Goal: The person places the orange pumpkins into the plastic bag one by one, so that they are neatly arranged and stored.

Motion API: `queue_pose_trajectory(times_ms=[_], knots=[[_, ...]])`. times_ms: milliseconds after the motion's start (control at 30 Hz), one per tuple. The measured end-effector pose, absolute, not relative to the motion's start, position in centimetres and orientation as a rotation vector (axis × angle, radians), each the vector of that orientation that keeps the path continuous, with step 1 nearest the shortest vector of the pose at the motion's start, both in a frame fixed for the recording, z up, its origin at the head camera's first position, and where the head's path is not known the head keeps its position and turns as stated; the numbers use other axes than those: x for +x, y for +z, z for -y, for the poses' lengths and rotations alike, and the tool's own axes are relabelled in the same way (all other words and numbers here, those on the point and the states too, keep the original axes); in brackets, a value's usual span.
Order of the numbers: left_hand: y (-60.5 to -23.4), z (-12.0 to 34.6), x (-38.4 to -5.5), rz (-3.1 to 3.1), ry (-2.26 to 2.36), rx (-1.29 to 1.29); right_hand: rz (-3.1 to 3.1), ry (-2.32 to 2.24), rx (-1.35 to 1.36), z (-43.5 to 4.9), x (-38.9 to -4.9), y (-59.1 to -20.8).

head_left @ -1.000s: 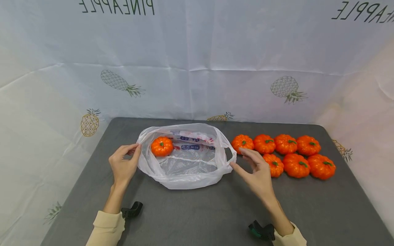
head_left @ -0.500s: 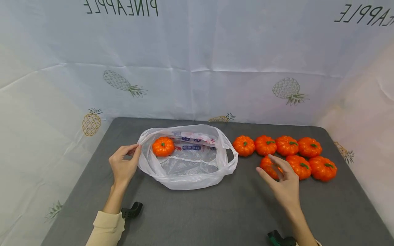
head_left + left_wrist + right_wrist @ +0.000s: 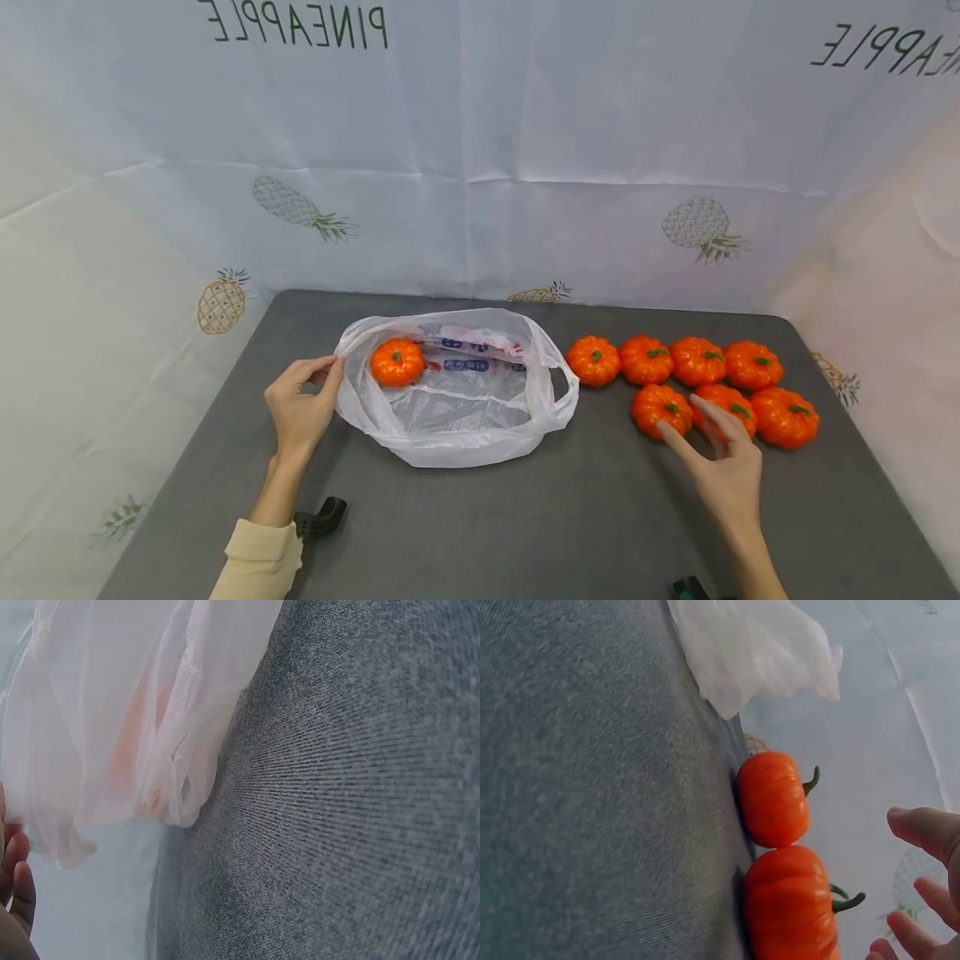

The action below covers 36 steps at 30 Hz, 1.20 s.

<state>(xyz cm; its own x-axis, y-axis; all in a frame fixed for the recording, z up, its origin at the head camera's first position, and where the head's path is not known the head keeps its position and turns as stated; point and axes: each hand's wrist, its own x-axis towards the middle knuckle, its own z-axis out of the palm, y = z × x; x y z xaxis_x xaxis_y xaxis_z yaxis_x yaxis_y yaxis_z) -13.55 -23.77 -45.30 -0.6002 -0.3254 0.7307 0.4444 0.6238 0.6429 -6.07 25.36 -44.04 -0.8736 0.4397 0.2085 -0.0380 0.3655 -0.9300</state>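
A white translucent plastic bag (image 3: 457, 450) stands with its mouth open at the middle of the table, one small orange pumpkin (image 3: 397, 362) inside at its left. My left hand (image 3: 302, 407) pinches the bag's left rim between thumb and fingers. To the right, my right hand (image 3: 723, 471) hovers with thumb and fingers spread over the front row of pumpkins. Its thumb overlaps the nearest front pumpkin (image 3: 660, 408), and its fingers overlap the pumpkin (image 3: 723, 400) beside that one. In the right wrist view, the hand (image 3: 930, 892) is apart from the pumpkins, above their green stems.
Behind the front row, a back row of pumpkins (image 3: 647, 360) runs right from the bag's handle. Another pumpkin (image 3: 786, 419) ends the front row. A white cloth (image 3: 480, 108) with pineapple prints hangs behind the grey table (image 3: 480, 533).
My right hand has left the bag's right handle and moved right to above the front row of pumpkins. The left hand keeps its hold on the bag's rim.
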Motion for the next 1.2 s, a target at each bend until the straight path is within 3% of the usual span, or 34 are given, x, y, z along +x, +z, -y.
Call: queue_pose_trajectory(times_ms=[500,1200], knots=[[-45.8,24.2,-13.7,1.961,-1.111,-0.109,2.332,1.433,-0.508,-26.2,-6.1,-45.5],[-46.1,24.1,-13.8,1.948,-1.11,-0.114,2.476,1.146,-0.356,-25.2,-7.5,-47.2]])
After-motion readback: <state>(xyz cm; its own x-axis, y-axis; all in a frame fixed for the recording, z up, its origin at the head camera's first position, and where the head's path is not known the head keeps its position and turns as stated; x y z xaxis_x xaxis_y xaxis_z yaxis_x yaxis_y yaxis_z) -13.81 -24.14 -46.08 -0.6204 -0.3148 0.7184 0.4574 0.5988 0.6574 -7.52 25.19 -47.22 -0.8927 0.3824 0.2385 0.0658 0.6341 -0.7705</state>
